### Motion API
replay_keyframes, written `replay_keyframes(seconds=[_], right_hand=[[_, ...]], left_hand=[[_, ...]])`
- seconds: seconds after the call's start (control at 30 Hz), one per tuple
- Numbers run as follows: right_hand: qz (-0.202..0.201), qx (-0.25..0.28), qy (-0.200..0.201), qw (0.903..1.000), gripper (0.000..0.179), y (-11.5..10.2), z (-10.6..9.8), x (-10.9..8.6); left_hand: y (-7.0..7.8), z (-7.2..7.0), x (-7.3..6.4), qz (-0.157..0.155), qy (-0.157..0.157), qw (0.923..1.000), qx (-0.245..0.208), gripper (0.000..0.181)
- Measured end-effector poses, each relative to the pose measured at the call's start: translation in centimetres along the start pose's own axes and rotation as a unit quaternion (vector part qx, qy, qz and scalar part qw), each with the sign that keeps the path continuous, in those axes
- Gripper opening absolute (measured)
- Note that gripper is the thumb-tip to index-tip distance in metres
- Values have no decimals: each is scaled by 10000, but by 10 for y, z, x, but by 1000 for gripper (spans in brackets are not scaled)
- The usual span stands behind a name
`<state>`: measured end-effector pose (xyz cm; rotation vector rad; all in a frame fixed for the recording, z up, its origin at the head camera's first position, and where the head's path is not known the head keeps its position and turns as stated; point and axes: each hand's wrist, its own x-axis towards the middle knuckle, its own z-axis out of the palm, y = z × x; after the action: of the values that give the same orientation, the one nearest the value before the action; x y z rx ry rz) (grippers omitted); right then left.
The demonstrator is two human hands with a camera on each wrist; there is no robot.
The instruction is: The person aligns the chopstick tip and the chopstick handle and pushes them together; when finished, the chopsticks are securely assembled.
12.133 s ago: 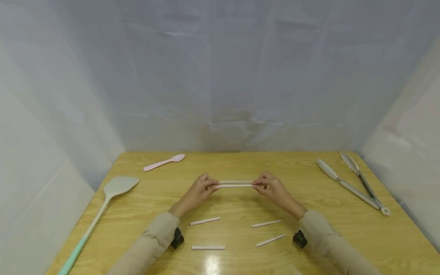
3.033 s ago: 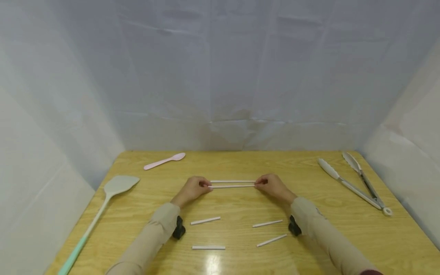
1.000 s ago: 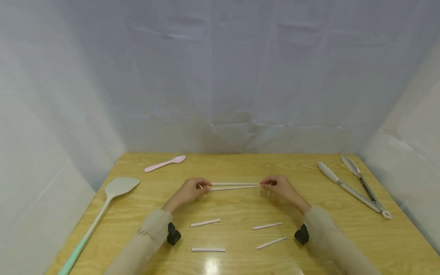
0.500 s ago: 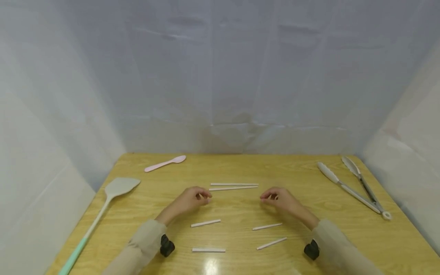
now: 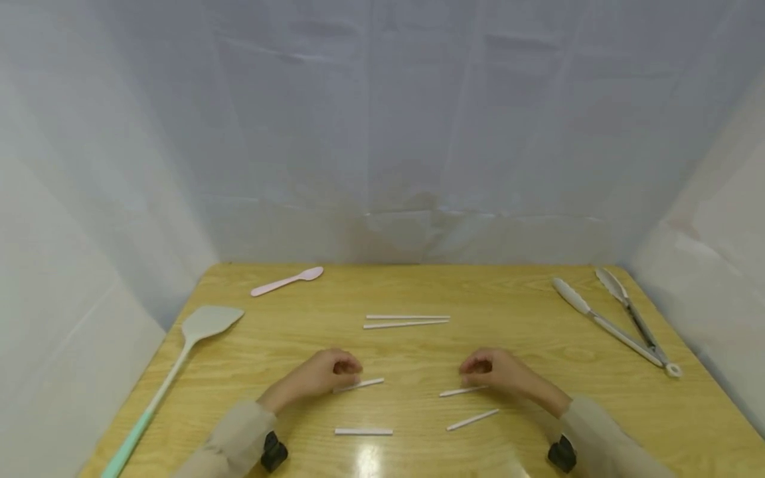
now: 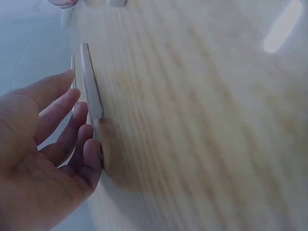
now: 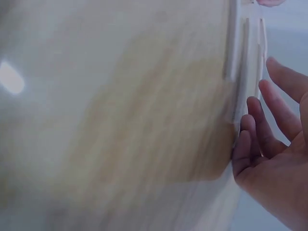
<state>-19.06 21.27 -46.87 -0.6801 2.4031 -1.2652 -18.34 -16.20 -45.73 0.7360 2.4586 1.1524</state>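
My left hand is held over a short white stick, partly covering it, with fingers loosely bent and holding nothing. In the left wrist view this stick lies just beyond the fingertips. My right hand hovers by another short white stick, hiding its right end; its fingers are relaxed too. Two more short sticks lie nearer the front: the left one level, the right one slanted. Farther back, a long slim white stick lies beside a second long one, like a pair of chopsticks.
A spatula with a green handle lies along the left edge of the wooden table. A pink spoon is at the back left. Spread tongs lie at the right. Pale sheets surround the table.
Earlier both hands pinched the ends of the two long sticks, then set them on the table and let go. Since then both hands have come back toward the near short sticks.
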Motion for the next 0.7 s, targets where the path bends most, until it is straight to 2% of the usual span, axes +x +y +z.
replay_keyframes(seconds=[0.17, 0.43, 0.7], right_hand=[[-202, -124, -41, 9997, 24, 7, 2, -7], [-933, -369, 56, 9949, 16, 14, 8, -12], [-962, -485, 166, 9940, 13, 14, 9, -12]], left_hand=[[-2, 4, -4, 49, 83, 9999, 43, 22], [-8, 10, -7, 146, 356, 9992, -47, 20], [-11, 15, -8, 119, 486, 9986, -168, 18]])
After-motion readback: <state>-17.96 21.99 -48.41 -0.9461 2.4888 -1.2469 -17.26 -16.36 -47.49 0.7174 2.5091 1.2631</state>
